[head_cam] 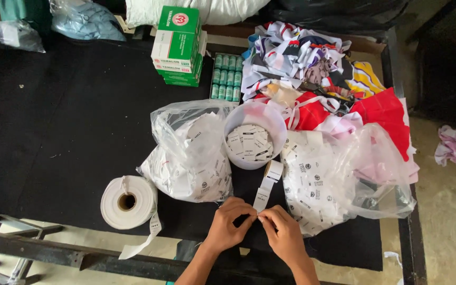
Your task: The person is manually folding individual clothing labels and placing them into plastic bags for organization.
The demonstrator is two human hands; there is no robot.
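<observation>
My left hand [229, 224] and my right hand [285, 232] meet at the near edge of a black-covered table [69, 126]. Both pinch the lower end of a narrow white label strip [263, 196] that runs up to a small roll [274, 170] beside a white plastic bowl [254, 113]. The bowl holds several cut white labels with dark print. A clear plastic bag of white labels [191, 153] lies left of the bowl. Another bag of printed labels [323, 184] lies to the right.
A large white tape roll [127, 202] sits near the table's left front edge. Stacked green and white boxes [178, 45] and a tray of small green spools [226, 77] stand at the back. Mixed coloured fabric scraps [317, 68] are piled at the back right.
</observation>
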